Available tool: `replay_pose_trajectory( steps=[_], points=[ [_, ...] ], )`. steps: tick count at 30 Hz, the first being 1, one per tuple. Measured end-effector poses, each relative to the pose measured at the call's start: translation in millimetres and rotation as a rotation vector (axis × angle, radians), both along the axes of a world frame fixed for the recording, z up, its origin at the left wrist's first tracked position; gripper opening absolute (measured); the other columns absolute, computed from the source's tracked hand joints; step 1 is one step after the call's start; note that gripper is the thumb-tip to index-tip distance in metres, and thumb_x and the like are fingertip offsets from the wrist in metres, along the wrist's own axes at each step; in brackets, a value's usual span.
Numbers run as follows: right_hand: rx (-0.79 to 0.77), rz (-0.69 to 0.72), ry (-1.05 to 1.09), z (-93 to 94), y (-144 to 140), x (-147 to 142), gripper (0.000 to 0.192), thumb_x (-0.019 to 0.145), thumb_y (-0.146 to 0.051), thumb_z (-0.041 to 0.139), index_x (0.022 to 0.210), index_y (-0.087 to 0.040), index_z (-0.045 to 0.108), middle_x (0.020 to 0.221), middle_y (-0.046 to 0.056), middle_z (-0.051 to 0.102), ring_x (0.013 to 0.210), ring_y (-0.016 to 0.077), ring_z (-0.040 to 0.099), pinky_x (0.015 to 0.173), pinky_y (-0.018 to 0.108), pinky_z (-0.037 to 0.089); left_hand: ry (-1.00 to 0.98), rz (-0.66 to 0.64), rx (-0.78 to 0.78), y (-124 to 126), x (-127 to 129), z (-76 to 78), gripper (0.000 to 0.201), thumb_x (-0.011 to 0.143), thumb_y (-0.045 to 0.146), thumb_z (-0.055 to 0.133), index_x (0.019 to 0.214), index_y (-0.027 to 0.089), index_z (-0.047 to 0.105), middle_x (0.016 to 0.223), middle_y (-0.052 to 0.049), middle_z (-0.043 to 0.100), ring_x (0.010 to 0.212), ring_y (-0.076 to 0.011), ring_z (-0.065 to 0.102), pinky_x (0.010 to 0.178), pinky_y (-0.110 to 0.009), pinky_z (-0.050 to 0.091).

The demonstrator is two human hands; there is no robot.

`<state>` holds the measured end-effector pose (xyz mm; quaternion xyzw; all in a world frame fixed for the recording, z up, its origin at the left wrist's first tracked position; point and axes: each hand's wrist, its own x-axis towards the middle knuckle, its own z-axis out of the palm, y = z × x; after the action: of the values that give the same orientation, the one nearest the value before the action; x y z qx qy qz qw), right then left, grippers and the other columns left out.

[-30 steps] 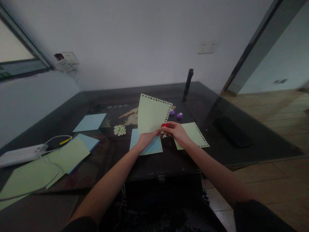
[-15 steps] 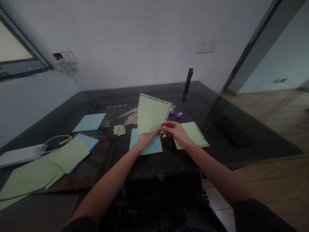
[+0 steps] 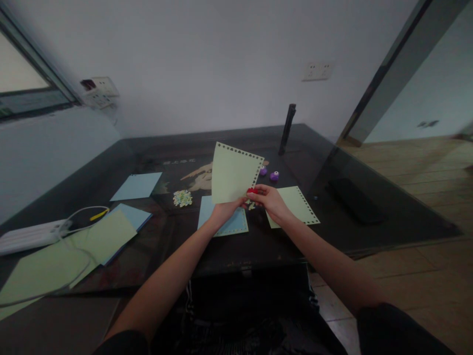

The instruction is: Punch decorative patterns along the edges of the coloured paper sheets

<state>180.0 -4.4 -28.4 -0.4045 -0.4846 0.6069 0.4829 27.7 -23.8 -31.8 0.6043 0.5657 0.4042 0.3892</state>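
Fingers [image 3: 254, 195] pinch red punch [image 3: 252, 191] on green sheet's [image 3: 232, 172] lower corner.

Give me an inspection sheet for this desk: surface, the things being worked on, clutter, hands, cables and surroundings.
Surface: dark glossy table, dimly lit.
Job's things: green sheet with punched edges, held upright; small red punch at its lower right corner.
Clutter: two purple punches; pile of punched bits; blue sheet; second green sheet; more paper at left; black upright post.
Hands: left hand pinches the green sheet's lower edge; right hand grips the red punch.
Cables: white cable looping from a white power strip.
Surroundings: white wall with sockets; wooden floor at right.
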Motion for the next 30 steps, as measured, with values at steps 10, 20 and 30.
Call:
replay_pose_trajectory(
  steps=[10, 20, 30],
  points=[
    [0.059, 0.006, -0.006, -1.2, 0.4, 0.3, 0.035, 0.051, -0.036, 0.081, 0.076, -0.018, 0.063, 0.071, 0.001, 0.065, 0.058, 0.011, 0.054, 0.05, 0.024, 0.038, -0.041, 0.008, -0.007, 0.2, 1.0, -0.8, 0.017, 0.077, 0.031, 0.057, 0.077, 0.018, 0.069, 0.083, -0.002, 0.073, 0.078, -0.0179, 0.067, 0.09, -0.027, 0.047],
    [0.034, 0.009, 0.057, -2.9, 4.7, 0.8, 0.035, 0.048, -0.03, 0.083, 0.074, -0.02, 0.063, 0.073, 0.001, 0.067, 0.066, 0.0145, 0.06, 0.065, 0.029, 0.048, -0.037, -0.013, 0.075, 0.8, 2.2, -5.4, 0.023, 0.078, 0.028, 0.058, 0.096, 0.017, 0.069, 0.095, -0.004, 0.072, 0.082, -0.0175, 0.067, 0.089, -0.028, 0.048],
    [0.048, 0.024, 0.088, -3.1, 5.9, 2.1, 0.032, 0.049, -0.027, 0.083, 0.074, -0.019, 0.065, 0.071, 0.0, 0.065, 0.064, 0.0125, 0.059, 0.068, 0.029, 0.047, -0.009, -0.005, 0.031, -1.2, 3.6, -2.0, 0.02, 0.079, 0.029, 0.057, 0.089, 0.018, 0.07, 0.088, -0.002, 0.073, 0.085, -0.0169, 0.067, 0.093, -0.027, 0.045]
  ],
)
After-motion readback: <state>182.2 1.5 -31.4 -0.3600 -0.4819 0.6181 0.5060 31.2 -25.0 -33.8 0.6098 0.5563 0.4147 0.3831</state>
